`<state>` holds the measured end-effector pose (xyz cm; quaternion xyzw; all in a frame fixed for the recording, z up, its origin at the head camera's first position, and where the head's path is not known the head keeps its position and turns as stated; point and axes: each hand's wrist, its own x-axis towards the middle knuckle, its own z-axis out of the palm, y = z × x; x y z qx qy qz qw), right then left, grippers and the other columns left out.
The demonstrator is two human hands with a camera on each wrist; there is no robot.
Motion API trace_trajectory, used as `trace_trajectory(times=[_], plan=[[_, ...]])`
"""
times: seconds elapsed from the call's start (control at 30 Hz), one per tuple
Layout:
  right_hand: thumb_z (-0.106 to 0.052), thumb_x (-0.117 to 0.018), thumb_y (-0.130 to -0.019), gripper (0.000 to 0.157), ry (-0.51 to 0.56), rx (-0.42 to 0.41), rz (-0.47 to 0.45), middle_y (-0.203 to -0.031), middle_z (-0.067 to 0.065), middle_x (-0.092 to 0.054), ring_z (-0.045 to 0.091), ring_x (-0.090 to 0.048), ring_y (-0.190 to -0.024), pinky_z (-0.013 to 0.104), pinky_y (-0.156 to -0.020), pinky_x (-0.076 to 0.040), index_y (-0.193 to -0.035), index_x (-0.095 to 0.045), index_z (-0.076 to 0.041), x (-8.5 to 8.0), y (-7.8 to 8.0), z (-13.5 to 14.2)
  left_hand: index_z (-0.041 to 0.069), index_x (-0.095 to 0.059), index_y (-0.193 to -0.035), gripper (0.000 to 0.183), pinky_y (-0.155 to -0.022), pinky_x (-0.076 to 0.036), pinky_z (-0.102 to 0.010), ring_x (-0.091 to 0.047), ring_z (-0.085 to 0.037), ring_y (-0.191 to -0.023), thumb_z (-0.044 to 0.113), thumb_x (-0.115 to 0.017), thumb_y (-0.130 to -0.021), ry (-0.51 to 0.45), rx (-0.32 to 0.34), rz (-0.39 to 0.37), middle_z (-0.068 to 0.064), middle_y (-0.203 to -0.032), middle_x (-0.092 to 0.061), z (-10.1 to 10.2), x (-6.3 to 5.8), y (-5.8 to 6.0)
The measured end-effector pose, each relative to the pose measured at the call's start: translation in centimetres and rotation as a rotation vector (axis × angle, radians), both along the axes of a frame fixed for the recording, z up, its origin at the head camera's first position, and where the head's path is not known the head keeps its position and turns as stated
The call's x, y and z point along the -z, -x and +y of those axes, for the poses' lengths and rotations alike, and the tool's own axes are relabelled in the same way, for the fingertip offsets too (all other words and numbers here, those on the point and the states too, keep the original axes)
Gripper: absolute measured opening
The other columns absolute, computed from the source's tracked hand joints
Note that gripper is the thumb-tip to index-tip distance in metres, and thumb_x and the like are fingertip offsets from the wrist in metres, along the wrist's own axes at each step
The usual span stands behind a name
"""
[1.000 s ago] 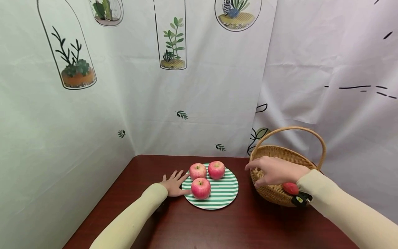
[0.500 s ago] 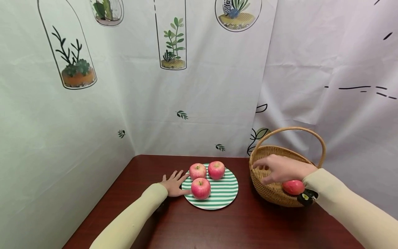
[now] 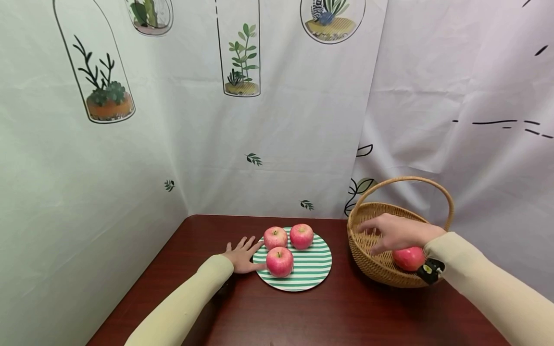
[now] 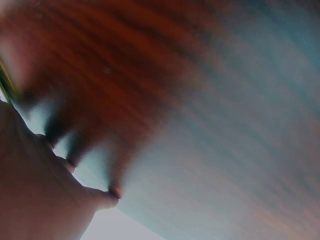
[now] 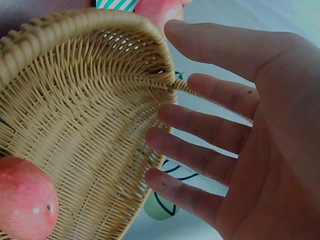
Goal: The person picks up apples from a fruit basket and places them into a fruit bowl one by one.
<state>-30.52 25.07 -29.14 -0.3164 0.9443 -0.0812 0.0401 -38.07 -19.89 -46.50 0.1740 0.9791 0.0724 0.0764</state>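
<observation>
My left hand (image 3: pixel 242 257) rests with spread fingers at the left edge of a round green-and-white striped plate (image 3: pixel 311 269). On that plate sit three red apples: a front apple (image 3: pixel 279 262), a back left apple (image 3: pixel 275 238) and a back right apple (image 3: pixel 301 236). Over the wicker basket (image 3: pixel 368 264) hovers my right hand (image 3: pixel 396 232), its fingers loosely bent and apart, holding nothing. A pinkish-red round fruit (image 5: pixel 26 199) lies inside the basket, below the right wrist. The left wrist view shows the left fingers (image 4: pixel 102 197) against a blurred striped surface.
An arched handle (image 3: pixel 407 178) rises over the basket. The dark reddish-brown table (image 3: pixel 277 317) meets a pale cloth backdrop (image 3: pixel 207 134) printed with plants at its back and left. A small black device (image 3: pixel 430 270) is on the right wrist.
My right hand has shifted slightly right over the basket, so more of the fruit inside shows. The left hand, plate and apples have stayed still.
</observation>
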Motion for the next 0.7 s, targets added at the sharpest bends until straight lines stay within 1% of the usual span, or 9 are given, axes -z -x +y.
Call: trace_trajectory(times=[0.03, 0.1, 0.17, 0.23, 0.33, 0.4, 0.6, 0.7], plan=[[-0.036, -0.083, -0.081, 0.057, -0.001, 0.003, -0.001, -0.119, -0.003, -0.07, 0.019, -0.066, -0.105, 0.041, -0.087, -0.054, -0.131, -0.067, -0.014, 0.1, 0.1, 0.1, 0.032, -0.024, -0.161, 0.102, -0.113, -0.008, -0.076, -0.013, -0.04, -0.154, 0.09, -0.043, -0.08, 0.0, 0.002, -0.002, -0.011, -0.168, -0.019, 0.1, -0.3, -0.3], [-0.041, -0.083, -0.081, 0.058, -0.003, 0.009, -0.002, -0.117, -0.004, -0.07, 0.02, -0.067, -0.105, 0.041, -0.087, -0.054, -0.13, -0.067, -0.014, 0.1, 0.3, 0.4, 0.031, -0.025, -0.161, 0.101, -0.113, -0.009, -0.077, -0.014, -0.041, -0.154, 0.089, -0.044, -0.08, -0.006, 0.006, -0.001, -0.012, -0.167, -0.02, 0.2, -0.6, -0.4], [-0.043, -0.083, -0.081, 0.06, -0.003, 0.013, -0.003, -0.117, -0.003, -0.071, 0.022, -0.067, -0.105, 0.041, -0.087, -0.054, -0.13, -0.067, -0.013, 0.2, 0.4, 0.7, 0.029, -0.023, -0.162, 0.102, -0.114, -0.008, -0.075, -0.012, -0.039, -0.155, 0.087, -0.047, -0.081, 0.006, 0.0, -0.027, -0.011, -0.169, -0.018, 0.2, -1.0, -0.6], [-0.043, -0.083, -0.08, 0.061, -0.003, 0.022, -0.009, -0.117, -0.001, -0.071, 0.026, -0.067, -0.107, 0.042, -0.088, -0.054, -0.13, -0.067, -0.012, 0.4, 0.5, 1.0, 0.03, -0.022, -0.162, 0.104, -0.114, -0.007, -0.075, -0.011, -0.039, -0.155, 0.09, -0.044, -0.079, 0.005, -0.001, -0.026, -0.011, -0.169, -0.016, 0.1, -0.4, -0.2], [-0.039, -0.084, -0.08, 0.06, -0.001, 0.039, -0.028, -0.118, 0.002, -0.071, 0.03, -0.067, -0.109, 0.045, -0.09, -0.054, -0.13, -0.066, -0.011, 0.5, 0.7, 1.4, 0.032, -0.019, -0.162, 0.108, -0.115, -0.005, -0.074, -0.008, -0.038, -0.156, 0.094, -0.039, -0.077, 0.013, -0.004, -0.028, -0.009, -0.17, -0.013, -0.1, 0.3, 0.4], [-0.037, -0.085, -0.079, 0.059, -0.003, 0.054, -0.046, -0.116, 0.003, -0.071, 0.031, -0.066, -0.109, 0.045, -0.089, -0.054, -0.13, -0.067, -0.012, 0.6, 0.8, 1.6, 0.031, -0.021, -0.162, 0.108, -0.115, -0.005, -0.075, -0.01, -0.038, -0.156, 0.094, -0.039, -0.077, 0.009, -0.004, -0.018, -0.009, -0.169, -0.015, -0.2, 0.4, 0.5], [-0.033, -0.086, -0.078, 0.057, -0.001, 0.09, -0.086, -0.114, 0.006, -0.07, 0.032, -0.066, -0.109, 0.043, -0.087, -0.054, -0.128, -0.067, -0.012, 1.0, 1.4, 2.5, 0.029, -0.024, -0.161, 0.1, -0.114, -0.01, -0.074, -0.013, -0.038, -0.155, 0.086, -0.047, -0.082, 0.02, -0.007, -0.01, -0.01, -0.169, -0.018, 0.1, -0.7, -0.3], [-0.032, -0.086, -0.078, 0.057, 0.005, 0.103, -0.107, -0.115, 0.009, -0.07, 0.033, -0.065, -0.109, 0.044, -0.087, -0.055, -0.127, -0.067, -0.011, 1.2, 1.6, 2.9, 0.03, -0.023, -0.162, 0.098, -0.115, -0.012, -0.074, -0.014, -0.038, -0.155, 0.084, -0.046, -0.084, 0.036, -0.008, -0.01, -0.009, -0.169, -0.018, 0.2, -0.8, -0.5]])
